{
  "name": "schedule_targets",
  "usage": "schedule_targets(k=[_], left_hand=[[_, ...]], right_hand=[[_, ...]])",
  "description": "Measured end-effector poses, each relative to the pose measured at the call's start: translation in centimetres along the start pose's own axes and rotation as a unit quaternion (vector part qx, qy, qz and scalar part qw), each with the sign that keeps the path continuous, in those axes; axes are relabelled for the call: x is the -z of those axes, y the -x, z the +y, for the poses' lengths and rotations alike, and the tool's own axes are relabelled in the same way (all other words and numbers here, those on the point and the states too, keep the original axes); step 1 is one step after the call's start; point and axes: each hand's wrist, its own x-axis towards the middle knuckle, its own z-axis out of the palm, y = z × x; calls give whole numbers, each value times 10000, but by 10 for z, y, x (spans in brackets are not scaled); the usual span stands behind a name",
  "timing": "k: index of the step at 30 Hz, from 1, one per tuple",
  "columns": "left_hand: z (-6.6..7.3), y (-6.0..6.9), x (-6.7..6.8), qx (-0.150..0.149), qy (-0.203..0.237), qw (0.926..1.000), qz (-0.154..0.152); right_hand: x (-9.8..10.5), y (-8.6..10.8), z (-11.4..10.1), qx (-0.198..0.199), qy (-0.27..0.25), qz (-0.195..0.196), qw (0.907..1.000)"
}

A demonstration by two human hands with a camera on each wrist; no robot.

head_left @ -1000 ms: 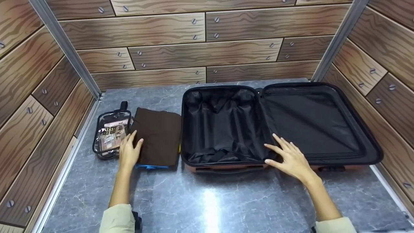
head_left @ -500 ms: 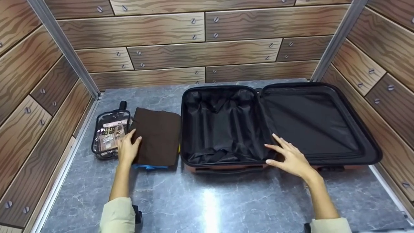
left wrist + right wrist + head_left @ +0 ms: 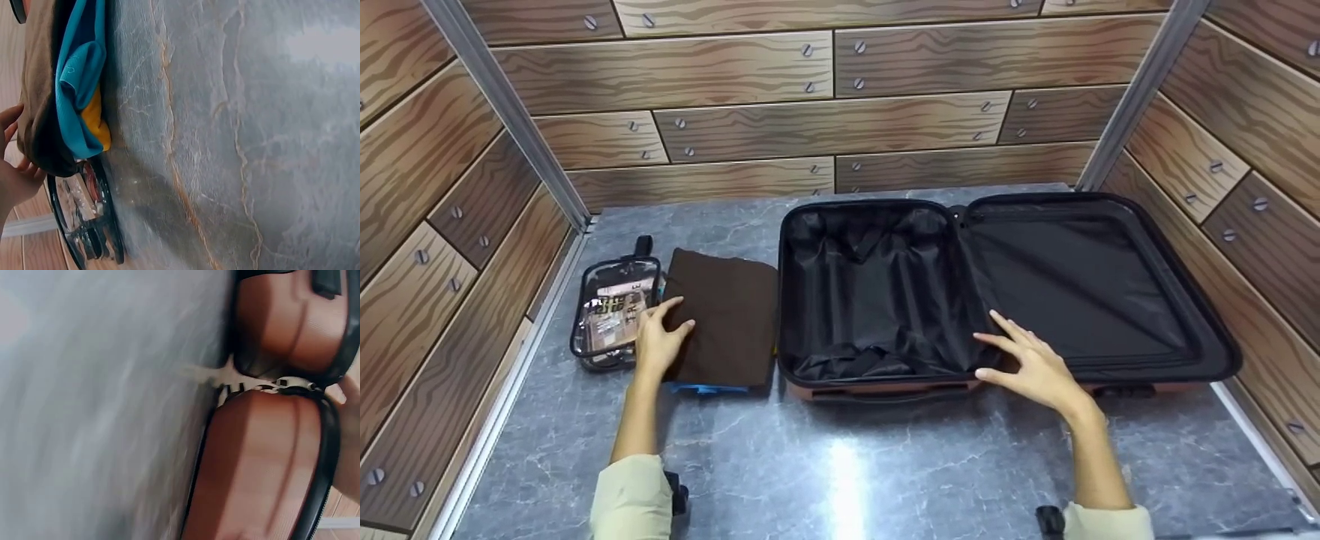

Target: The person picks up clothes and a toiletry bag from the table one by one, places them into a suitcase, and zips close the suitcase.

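Observation:
A folded brown cloth (image 3: pixel 724 322) lies left of the suitcase. Blue fabric (image 3: pixel 84 67) and a yellow piece (image 3: pixel 97 121) show beneath it in the left wrist view. My left hand (image 3: pixel 656 341) touches the brown cloth's left edge, fingers spread and partly hidden, thumb towards its top. To the left of that hand is a clear, black-edged pouch (image 3: pixel 615 311) with printed items inside. My right hand (image 3: pixel 1027 367) is spread with loose fingers at the front of the hinge of an open suitcase (image 3: pixel 877 300). In the right wrist view, its fingers are mostly hidden behind the orange-brown shell (image 3: pixel 259 461).
The suitcase's second half (image 3: pixel 1080 292), lined in black, lies flat on the right. Grey marbled tabletop (image 3: pixel 765 457) runs along the front. Wood-patterned walls (image 3: pixel 735 67) with metal corner posts (image 3: pixel 1140 97) enclose the back and sides.
My left hand's fingers have shifted slightly to the right over the brown cloth's edge. The right hand stays almost where it was, its forearm drawn a little inward.

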Motion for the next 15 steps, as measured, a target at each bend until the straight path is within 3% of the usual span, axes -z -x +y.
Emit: schedule_targets(k=[3,6,10,13,15], left_hand=[[0,-3,1,95,508,9987,-31],[1,-6,5,490,1315,9896,-307],[2,-9,11,1133,1919,9672,-1223],[2,-11,14,1323,1986,9535,-1840],[-1,-12,14,1407,2110,9461,-2014]], right_hand=[[-1,0,1,-42,-27,24,10000],[-1,1,1,-69,-50,19,10000],[0,1,0,-67,-33,5,10000],[0,0,0,-54,-39,17,10000],[0,-1,0,-32,-51,22,10000]])
